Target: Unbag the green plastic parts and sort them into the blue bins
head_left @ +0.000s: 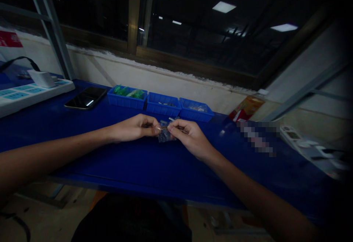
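Both my hands meet over the blue table [138, 161], just in front of three blue bins. My left hand [134, 127] is closed in a pinch on a small thin part at its fingertips. My right hand [187, 135] is closed on a small clear plastic bag [164, 134], holding it by its top edge against the left fingertips. The bag hangs just above the tabletop. What is inside the bag is too small to tell.
Three blue bins stand in a row behind my hands: the left bin [127, 97] holds green parts, the middle bin [163, 105] and right bin [196, 109] hold small clear items. A black phone [86, 98] lies at left, a white power strip [33, 91] beyond it. A red packet [246, 108] leans at right.
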A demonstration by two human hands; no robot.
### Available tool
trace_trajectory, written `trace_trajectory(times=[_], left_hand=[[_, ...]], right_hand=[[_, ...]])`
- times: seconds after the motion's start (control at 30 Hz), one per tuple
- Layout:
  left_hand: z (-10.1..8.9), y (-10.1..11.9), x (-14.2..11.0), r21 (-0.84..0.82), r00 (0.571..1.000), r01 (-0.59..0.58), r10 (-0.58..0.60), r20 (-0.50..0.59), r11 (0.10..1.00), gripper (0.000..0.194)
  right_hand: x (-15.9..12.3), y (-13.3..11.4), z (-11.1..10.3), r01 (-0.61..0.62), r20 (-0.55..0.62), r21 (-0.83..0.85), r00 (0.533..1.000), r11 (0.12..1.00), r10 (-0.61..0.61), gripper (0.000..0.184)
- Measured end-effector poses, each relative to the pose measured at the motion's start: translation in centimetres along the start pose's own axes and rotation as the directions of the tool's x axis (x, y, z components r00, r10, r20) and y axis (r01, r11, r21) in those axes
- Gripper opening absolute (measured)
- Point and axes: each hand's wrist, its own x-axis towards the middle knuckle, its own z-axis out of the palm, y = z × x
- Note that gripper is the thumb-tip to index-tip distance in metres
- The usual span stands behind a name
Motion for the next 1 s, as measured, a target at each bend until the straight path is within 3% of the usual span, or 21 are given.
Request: trace_trajectory(times=[0.7, 1.0], left_hand=[[0.06, -0.42, 0.01, -0.037, 0.997, 0.055, -0.053, 0.055, 0.998, 0.018], [0.14, -0.4, 0.07, 0.041, 0.997, 0.04, -0.042, 0.061, 0.998, 0.019]], right_hand=[[0.01, 0.04, 0.03, 0.005, -0.012, -0.039, 1.0, 0.999, -0.006, 0.019], [0.05, 0.09, 0.11, 0.034, -0.056, -0.011, 0.998, 0.999, -0.034, 0.016]])
